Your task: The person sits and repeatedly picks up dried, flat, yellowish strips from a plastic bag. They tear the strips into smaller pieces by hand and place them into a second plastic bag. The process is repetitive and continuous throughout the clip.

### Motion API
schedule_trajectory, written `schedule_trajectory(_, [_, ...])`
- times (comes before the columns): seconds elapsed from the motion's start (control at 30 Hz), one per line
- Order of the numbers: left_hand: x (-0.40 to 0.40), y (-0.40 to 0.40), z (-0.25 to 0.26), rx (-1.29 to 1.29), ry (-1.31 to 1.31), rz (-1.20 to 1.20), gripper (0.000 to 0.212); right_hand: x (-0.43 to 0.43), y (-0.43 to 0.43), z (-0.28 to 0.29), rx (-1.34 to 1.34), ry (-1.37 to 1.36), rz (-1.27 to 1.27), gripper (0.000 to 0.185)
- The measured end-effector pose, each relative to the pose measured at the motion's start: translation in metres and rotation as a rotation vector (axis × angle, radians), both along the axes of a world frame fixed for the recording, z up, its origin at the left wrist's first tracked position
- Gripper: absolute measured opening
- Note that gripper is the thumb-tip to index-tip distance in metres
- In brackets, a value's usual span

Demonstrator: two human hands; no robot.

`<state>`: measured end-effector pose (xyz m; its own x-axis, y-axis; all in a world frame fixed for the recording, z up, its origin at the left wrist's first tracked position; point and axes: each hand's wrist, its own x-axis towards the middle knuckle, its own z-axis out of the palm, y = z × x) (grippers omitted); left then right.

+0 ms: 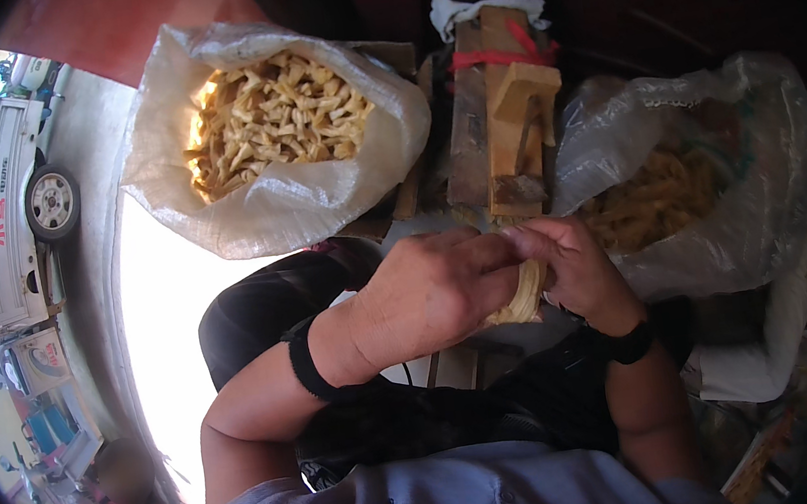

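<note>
Both hands meet in front of my body, just below the near end of a wooden bench device with a metal piece and a red strap. My left hand and my right hand pinch a pale yellow folded strip, whose loop hangs beneath the fingers; its material is unclear. Many pale, short folded pieces fill a white woven sack at the upper left. More yellowish pieces lie in a translucent plastic bag on the right.
The white sack's rim stands left of the bench device, and the plastic bag is close to my right hand. Another person's white sleeve shows at the lower right. A small white truck is parked outside at the far left.
</note>
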<state>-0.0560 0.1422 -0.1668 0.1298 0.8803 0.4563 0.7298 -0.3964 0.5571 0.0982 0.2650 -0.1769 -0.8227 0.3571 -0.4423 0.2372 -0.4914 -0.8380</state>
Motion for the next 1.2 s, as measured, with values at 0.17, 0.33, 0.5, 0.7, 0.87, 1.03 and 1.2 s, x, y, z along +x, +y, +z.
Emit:
schedule_trajectory(0.17, [-0.005,-0.008,0.003,0.068,0.269,0.092,0.018,0.007,-0.005,-0.025,-0.633,0.159,0.205,0.035])
schedule_trajectory(0.33, [-0.004,-0.002,-0.002,0.205,0.149,0.194,0.017,0.002,-0.015,-0.036,-0.511,0.410,-0.010,0.027])
schedule_trajectory(0.5, [-0.007,-0.001,-0.003,-0.018,-0.235,0.312,0.031,0.000,-0.016,-0.011,0.377,0.296,-0.227,0.017])
schedule_trajectory(0.7, [-0.009,-0.007,-0.003,-0.450,-0.210,0.177,0.030,-0.002,-0.013,-0.012,1.105,0.286,0.044,0.012])
schedule_trajectory(0.87, [-0.008,-0.007,-0.009,-0.313,-0.194,0.130,0.013,0.000,-0.014,-0.015,1.002,0.018,0.165,0.020])
schedule_trajectory(1.03, [-0.031,-0.010,0.019,-0.290,-0.987,0.229,0.017,0.009,-0.004,-0.002,-0.034,0.092,0.177,0.038])
schedule_trajectory(1.2, [-0.034,-0.009,0.007,-0.447,-1.054,0.369,0.030,0.012,0.004,-0.017,-0.323,0.256,0.133,0.037])
